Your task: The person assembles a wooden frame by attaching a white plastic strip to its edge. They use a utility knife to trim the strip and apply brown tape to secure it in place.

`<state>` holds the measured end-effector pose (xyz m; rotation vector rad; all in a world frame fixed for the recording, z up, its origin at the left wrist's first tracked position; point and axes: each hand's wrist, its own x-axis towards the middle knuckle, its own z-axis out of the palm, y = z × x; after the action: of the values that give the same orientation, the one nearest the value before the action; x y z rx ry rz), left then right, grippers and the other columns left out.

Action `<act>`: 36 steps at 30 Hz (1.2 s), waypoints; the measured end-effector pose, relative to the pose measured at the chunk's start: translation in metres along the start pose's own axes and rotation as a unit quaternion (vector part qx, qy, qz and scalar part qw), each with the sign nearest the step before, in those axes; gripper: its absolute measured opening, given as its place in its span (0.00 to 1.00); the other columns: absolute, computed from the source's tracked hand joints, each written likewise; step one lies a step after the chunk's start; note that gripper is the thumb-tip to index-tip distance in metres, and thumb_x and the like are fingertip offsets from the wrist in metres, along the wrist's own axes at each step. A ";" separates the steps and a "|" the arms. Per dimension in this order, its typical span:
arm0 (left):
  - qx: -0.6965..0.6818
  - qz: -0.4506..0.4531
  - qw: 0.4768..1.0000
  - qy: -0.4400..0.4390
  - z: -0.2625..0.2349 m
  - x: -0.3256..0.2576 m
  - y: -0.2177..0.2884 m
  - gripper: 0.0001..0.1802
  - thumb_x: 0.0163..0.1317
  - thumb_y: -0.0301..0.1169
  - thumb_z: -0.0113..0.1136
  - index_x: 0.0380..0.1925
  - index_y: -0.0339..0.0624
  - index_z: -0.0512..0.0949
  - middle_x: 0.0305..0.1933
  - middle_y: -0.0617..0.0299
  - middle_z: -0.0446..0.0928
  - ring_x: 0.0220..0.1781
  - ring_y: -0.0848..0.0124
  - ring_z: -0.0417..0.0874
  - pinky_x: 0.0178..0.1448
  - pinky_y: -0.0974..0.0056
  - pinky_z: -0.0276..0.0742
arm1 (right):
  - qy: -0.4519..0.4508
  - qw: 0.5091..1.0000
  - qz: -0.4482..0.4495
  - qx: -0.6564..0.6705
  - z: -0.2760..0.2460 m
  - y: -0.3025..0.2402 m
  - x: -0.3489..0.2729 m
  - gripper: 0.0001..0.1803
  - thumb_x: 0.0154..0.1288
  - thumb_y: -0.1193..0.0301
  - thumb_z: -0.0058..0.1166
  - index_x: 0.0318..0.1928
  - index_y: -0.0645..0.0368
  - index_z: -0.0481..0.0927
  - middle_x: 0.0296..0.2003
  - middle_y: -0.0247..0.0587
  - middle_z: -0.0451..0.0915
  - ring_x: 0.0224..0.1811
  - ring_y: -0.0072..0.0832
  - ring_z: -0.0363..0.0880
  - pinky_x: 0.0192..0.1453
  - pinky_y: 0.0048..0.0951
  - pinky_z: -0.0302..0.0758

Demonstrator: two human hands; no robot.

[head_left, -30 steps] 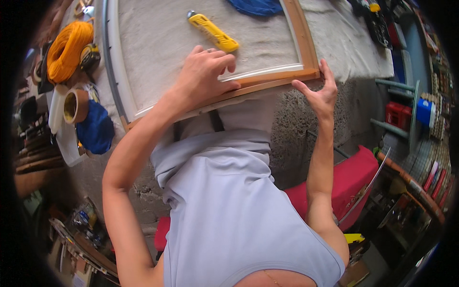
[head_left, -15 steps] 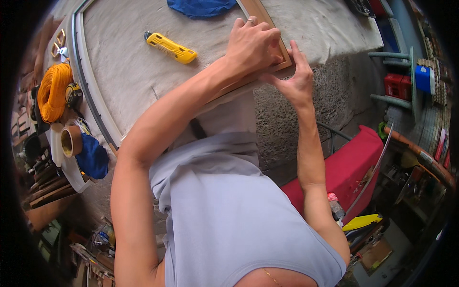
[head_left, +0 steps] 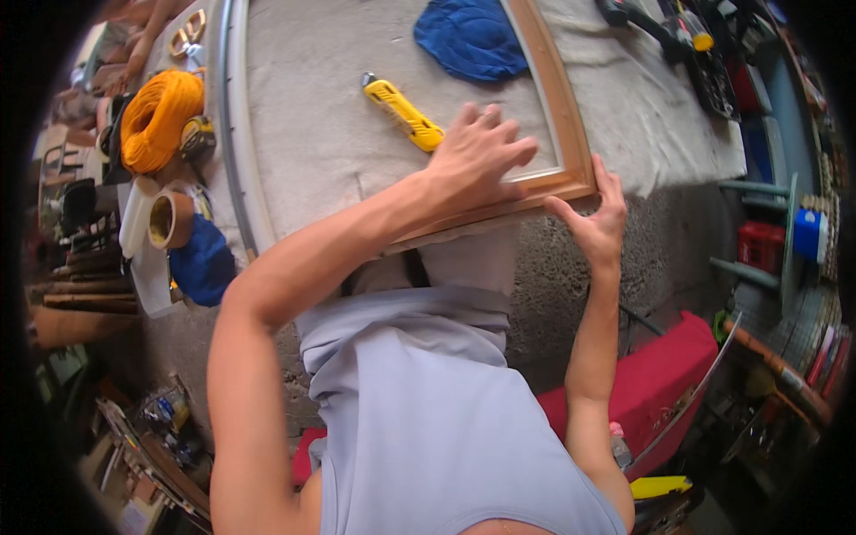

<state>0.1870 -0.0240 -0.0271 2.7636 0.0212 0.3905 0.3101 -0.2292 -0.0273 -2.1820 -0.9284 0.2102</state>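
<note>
In the upper middle, my right hand (head_left: 599,225) spreads thumb and fingers widely around the wooden frame's (head_left: 562,98) corner. My left hand (head_left: 477,156) has loosely splayed fingers; whether its thumb grips, I can't tell. A careless sweep could knock the yellow utility knife (head_left: 406,116).

soft light | left hand (head_left: 474,162) slightly blurred | dark fisheye rim

Before me I had a bench (head_left: 557,259) under pale cloth (head_left: 655,147), its side rough, speckled grey. Right of the bench I saw a grey-green rack (head_left: 790,234); toward me from the bench's right end, a broad red surface (head_left: 664,374); left of the bench, dimly lit brown boards (head_left: 89,299).
</note>
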 end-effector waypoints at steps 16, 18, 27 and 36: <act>0.180 -0.211 0.942 -0.188 -0.162 -0.226 -0.049 0.29 0.35 0.44 0.80 0.37 0.53 0.76 0.40 0.65 0.71 0.50 0.65 0.70 0.56 0.58 0.61 | -0.046 0.997 0.048 0.028 -0.005 -0.005 0.002 0.53 0.42 0.59 0.80 0.65 0.73 0.68 0.56 0.49 0.73 0.60 0.36 0.75 0.64 0.34 0.73; 0.194 -0.234 0.925 -0.227 -0.166 -0.228 -0.049 0.34 0.30 0.42 0.82 0.40 0.52 0.74 0.42 0.64 0.70 0.52 0.64 0.69 0.59 0.58 0.61 | -0.047 0.998 0.043 0.024 -0.006 -0.007 0.003 0.53 0.42 0.59 0.80 0.66 0.73 0.67 0.55 0.49 0.73 0.60 0.36 0.75 0.64 0.33 0.73; 0.230 -0.260 0.888 -0.300 -0.169 -0.213 -0.044 0.36 0.33 0.36 0.80 0.47 0.52 0.74 0.45 0.60 0.73 0.56 0.61 0.73 0.59 0.55 0.63 | -0.107 0.986 0.090 0.087 -0.019 0.004 0.015 0.37 0.59 0.65 0.68 0.65 0.71 0.69 0.55 0.48 0.77 0.52 0.29 0.79 0.56 0.29 0.76; 0.231 -0.259 0.897 -0.273 -0.148 -0.224 -0.045 0.30 0.37 0.29 0.76 0.43 0.54 0.71 0.44 0.62 0.72 0.54 0.62 0.72 0.56 0.57 0.65 | -0.066 0.994 0.087 0.027 -0.022 0.020 0.032 0.20 0.61 0.68 0.65 0.51 0.66 0.83 0.37 0.44 0.87 0.39 0.23 0.84 0.43 0.25 0.80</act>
<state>-0.0670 0.0547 0.0315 3.0466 0.7809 -0.6057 0.3540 -0.2294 -0.0211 -2.2199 -0.7938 0.4629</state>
